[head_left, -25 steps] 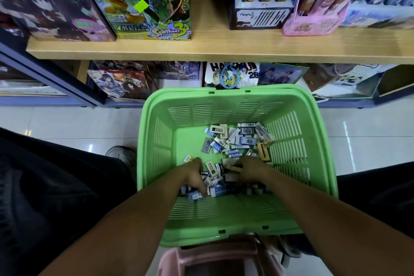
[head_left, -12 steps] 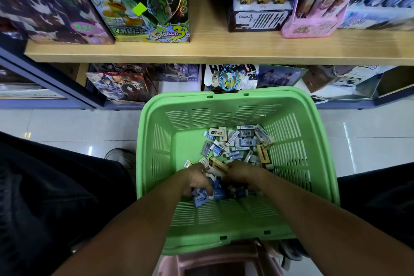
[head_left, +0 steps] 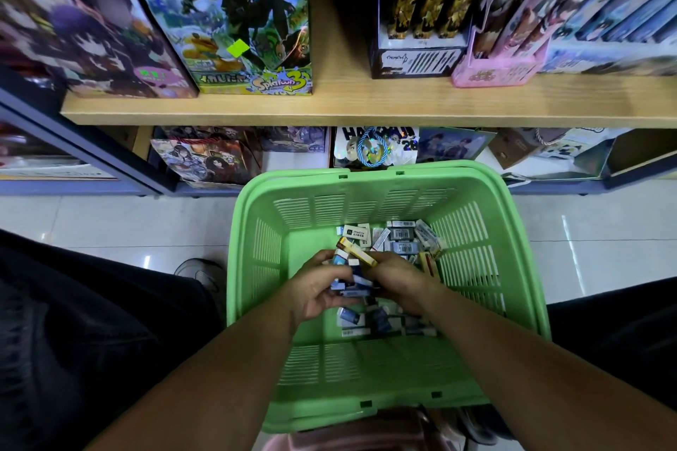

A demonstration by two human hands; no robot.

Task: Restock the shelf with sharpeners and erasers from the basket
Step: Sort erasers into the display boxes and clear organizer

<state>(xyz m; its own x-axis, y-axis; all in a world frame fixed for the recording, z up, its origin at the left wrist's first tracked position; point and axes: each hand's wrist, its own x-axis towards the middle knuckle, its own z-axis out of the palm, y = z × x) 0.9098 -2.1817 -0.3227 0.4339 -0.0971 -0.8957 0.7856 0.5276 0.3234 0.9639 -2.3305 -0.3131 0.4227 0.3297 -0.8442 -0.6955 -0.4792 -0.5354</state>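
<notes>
Over the middle of the green basket [head_left: 384,373], both hands are up off the pile, cupped together around a bundle of small packs [head_left: 353,276]. Left hand [head_left: 317,291] curls under the stack, right hand [head_left: 397,280] clamps it from the other side, a yellow pack [head_left: 357,253] poking out on top. Loose erasers [head_left: 399,238] lie by the basket's far wall, below the wooden shelf [head_left: 366,104].

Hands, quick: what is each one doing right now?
Left hand: fingers curled round a bunch of small erasers.
Right hand: fingers pinch the same bunch, over the green basket.
</notes>
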